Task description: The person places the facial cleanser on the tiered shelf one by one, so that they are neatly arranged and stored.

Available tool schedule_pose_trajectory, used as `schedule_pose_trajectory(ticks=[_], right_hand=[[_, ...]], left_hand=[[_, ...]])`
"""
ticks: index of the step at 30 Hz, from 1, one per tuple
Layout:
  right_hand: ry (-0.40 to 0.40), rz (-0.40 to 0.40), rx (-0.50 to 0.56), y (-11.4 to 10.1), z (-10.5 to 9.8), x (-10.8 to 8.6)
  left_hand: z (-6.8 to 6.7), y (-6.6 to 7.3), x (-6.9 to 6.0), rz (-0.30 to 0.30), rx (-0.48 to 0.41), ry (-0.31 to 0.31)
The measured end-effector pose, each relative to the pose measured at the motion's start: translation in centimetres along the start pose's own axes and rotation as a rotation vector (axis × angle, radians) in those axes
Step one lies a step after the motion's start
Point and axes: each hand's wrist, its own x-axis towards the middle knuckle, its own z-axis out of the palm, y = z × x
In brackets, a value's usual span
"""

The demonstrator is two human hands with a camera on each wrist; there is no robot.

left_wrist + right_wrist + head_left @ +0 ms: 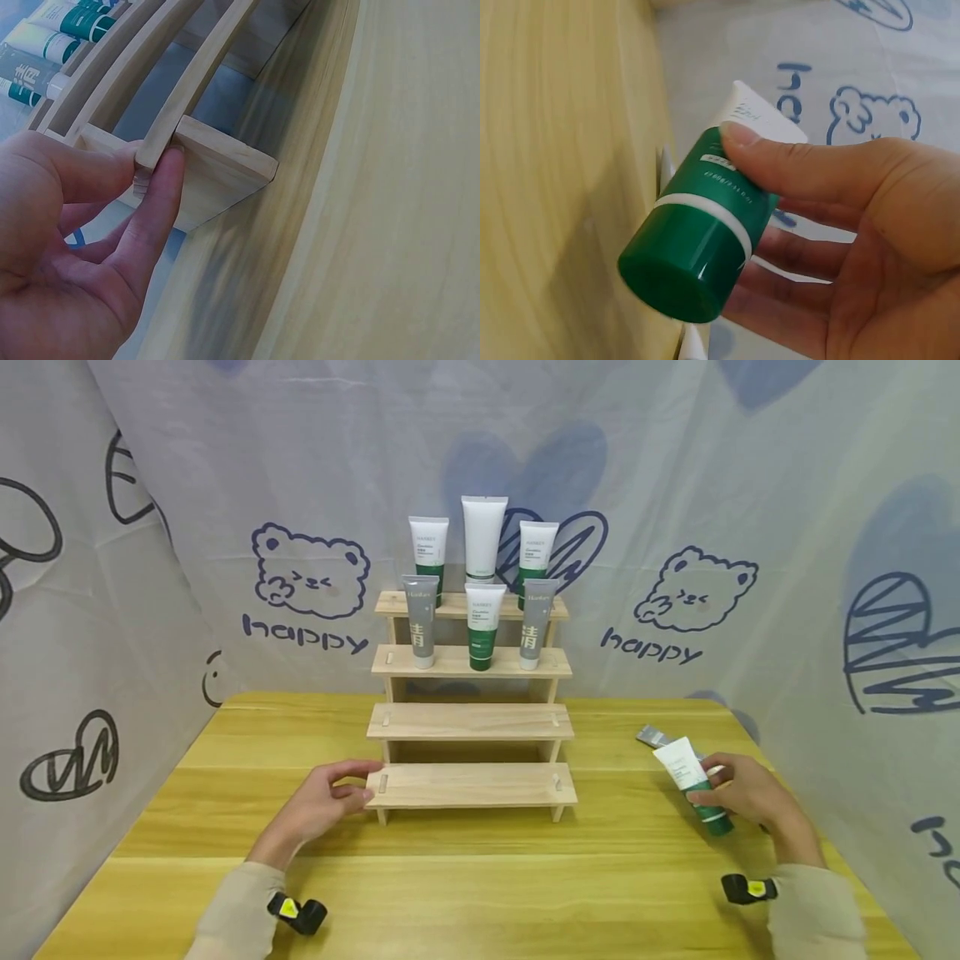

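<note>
My left hand (330, 797) pinches the left end of the lowest step of a wooden tiered stand (472, 785). In the left wrist view, thumb and forefinger lie on either side of that step's end. My right hand (750, 789) holds a white and green squeeze tube (686, 777), tilted with its green cap down, to the right of the stand. The right wrist view shows the thumb across the tube's front (712, 180), the other fingers behind it. Just beyond, a grey tube (654, 736) lies on the table, partly hidden by the held tube.
White and green tubes (430, 547) and a larger white tube (483, 535) stand on the top step. On the step below, a white and green tube (482, 627) stands between two grey tubes (422, 622). A printed curtain (315, 460) surrounds the wooden table (465, 885).
</note>
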Motion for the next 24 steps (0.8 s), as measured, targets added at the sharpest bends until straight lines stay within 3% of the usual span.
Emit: schedule_pose_trajectory(ticks=[6, 18, 24], right_hand=[[0.088, -0.099, 0.017, -2.1, 0.6, 0.1], [0.164, -0.146, 0.039, -6.9, 0.8, 1.1], [0.181, -0.145, 0.115, -9.6, 1.1, 1.7]], left_hand=[[0.0, 0.0, 0.1, -0.016, 0.007, 0.008], [0.1, 0.0, 0.2, 0.001, -0.012, -0.012], [0.1, 0.0, 0.1, -0.004, -0.004, -0.004]])
